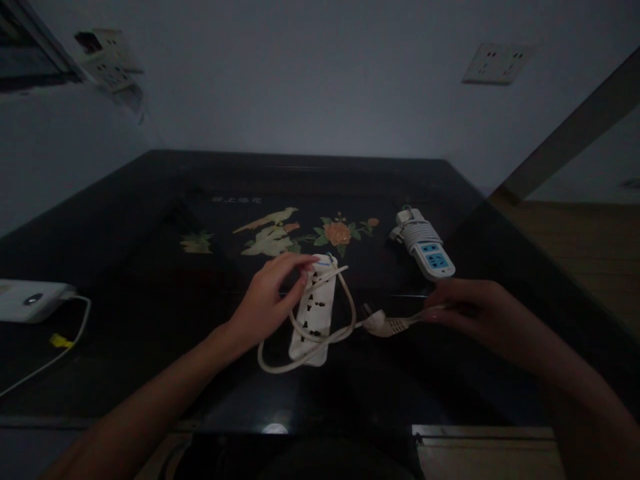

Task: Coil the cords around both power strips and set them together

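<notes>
A white power strip point(314, 313) lies lengthwise on the dark glossy table, its sockets facing up. My left hand point(273, 293) grips its far end, with the thumb at the left edge and the fingertips over the top. The strip's white cord point(285, 368) loops loosely across and around it. To the right, my right hand point(463, 303) pinches a pale stretch of cord between thumb and fingers, beside the white plug point(383, 325), whose prongs point left. Part of the cord is hidden in that hand.
A second power strip point(433, 259) with blue sockets, its cord wound round it, lies beyond my right hand. At far left sit a white device point(33, 300) with a cable and a yellow tag point(61, 341). Wall sockets point(497, 63) are on the back wall; the table point(150, 193) bears a flower-and-bird picture.
</notes>
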